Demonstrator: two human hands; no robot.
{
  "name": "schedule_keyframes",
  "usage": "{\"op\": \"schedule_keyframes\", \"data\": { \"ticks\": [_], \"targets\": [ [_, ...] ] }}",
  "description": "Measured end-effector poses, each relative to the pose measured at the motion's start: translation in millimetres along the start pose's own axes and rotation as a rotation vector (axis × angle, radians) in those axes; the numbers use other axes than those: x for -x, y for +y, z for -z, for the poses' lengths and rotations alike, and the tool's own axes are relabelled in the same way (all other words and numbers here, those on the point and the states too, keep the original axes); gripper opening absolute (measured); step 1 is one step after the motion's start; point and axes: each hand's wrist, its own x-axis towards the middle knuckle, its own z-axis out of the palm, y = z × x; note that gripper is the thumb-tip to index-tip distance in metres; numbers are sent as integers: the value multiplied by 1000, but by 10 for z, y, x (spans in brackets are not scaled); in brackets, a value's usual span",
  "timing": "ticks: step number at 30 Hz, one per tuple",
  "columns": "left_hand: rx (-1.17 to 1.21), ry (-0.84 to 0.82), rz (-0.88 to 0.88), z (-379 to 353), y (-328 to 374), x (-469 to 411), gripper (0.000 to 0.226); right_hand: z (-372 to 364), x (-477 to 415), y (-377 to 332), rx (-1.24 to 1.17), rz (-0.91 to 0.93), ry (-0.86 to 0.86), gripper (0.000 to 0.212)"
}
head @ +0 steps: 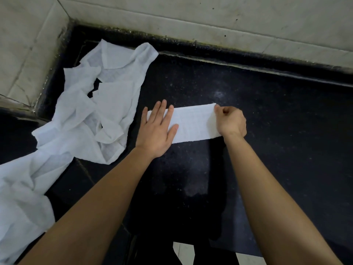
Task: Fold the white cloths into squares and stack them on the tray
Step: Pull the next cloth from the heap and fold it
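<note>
Folded white cloth strip [193, 122] lying flat on a dark speckled bench [267, 131], left hand [157, 131] spread flat on its left end, right hand [230, 121] curled, pinching its right end, heap of crumpled white cloths [89, 115] to the left, tiled wall [210, 14] behind.

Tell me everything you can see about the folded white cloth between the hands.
The folded white cloth is a long, narrow strip of thin, textured fabric. It lies flat, running left to right, on the black speckled counter. The left hand presses on its left end with straight fingers. The right hand, fingers curled, pinches its right end at the far corner. The crumpled cloths lie just to its left.
</note>
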Motion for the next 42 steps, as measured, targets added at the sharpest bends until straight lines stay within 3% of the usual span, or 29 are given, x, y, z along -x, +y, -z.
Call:
{"op": "schedule_keyframes", "data": {
  "ticks": [7,13,20,26,32,34,36,40,42],
  "targets": [
    [385,168,84,186,-152,96,64,90,41,140,-180,121,-106,27],
    [104,116,32,98,-683,405,60,-6,328,-208,-317,320,-142,19],
    [92,113,47,78,-706,397,59,-694,840,-507,3,689,-231,29],
    [122,140,39,87,-703,393,59,-978,911,-430,89,706,-242,35],
    [142,157,40,69,-702,408,57,-879,822,-368,-51,653,-387,35],
    [151,149,36,71,-704,418,58,-751,790,-281,-215,649,-318,32],
    [147,139,20,83,-707,425,62,-637,732,-149,-205,789,-173,31],
    [127,133,-12,113,-696,446,65,-564,526,27,114,1123,-1,33],
    [92,132,-48,111,-687,450,64,-568,458,-25,292,1190,-50,41]
  ]
}}
